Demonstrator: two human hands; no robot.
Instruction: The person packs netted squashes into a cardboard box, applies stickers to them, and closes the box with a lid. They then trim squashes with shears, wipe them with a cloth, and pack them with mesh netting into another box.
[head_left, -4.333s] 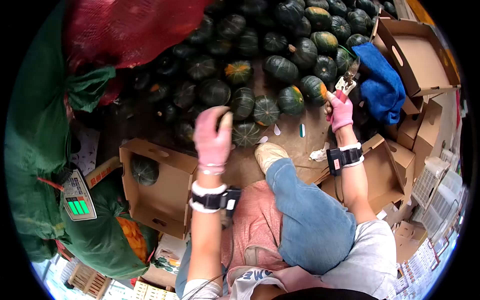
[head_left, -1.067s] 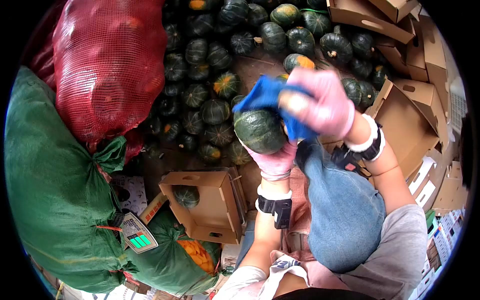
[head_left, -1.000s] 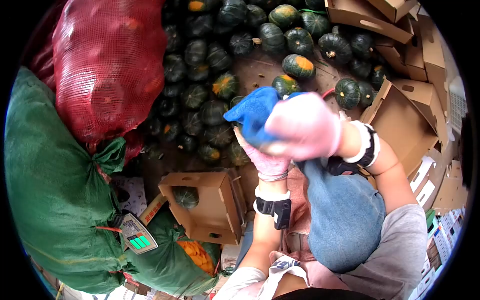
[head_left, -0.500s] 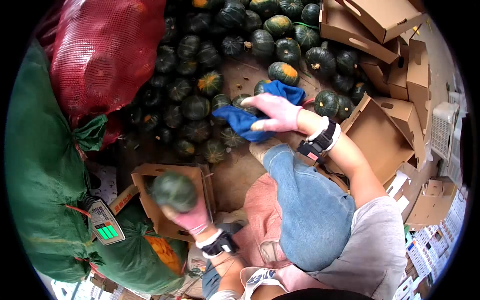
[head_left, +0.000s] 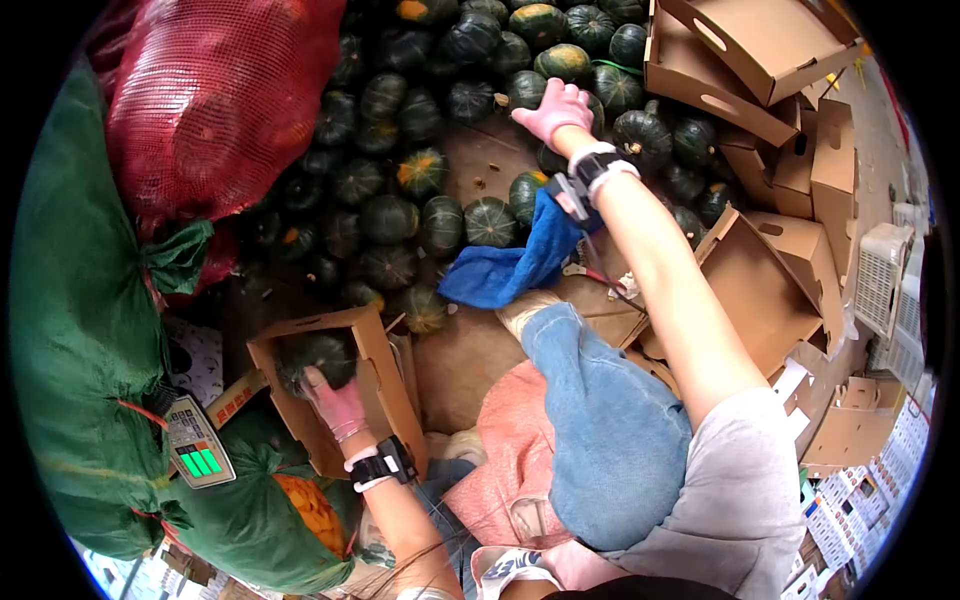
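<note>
- With the box [head_left: 385,375] as my landmark: I have the left hand [head_left: 338,405] inside it, fingers against the near side of a pumpkin [head_left: 328,358]; how hard they press, I can't tell.
- My right hand [head_left: 558,110] is far beyond the box and to its right, fingers spread and holding nothing I can see, over the pile of pumpkins [head_left: 390,218].
- My worry at the box: letting go before the pumpkin sits steady could let it roll into a wall, and a careless wrist could catch the rim.
- Out at the pile, those round pumpkins look loose, so a clumsy nudge could set several rolling.
- The blue cloth [head_left: 500,275], right of the box, lies against the shoe [head_left: 527,312]; a shifting foot could drag it.
- Half a second ago, I had the left hand's pumpkin raised at the box's mouth; now it is lower, inside. The right hand has left the cloth for the pile.
</note>
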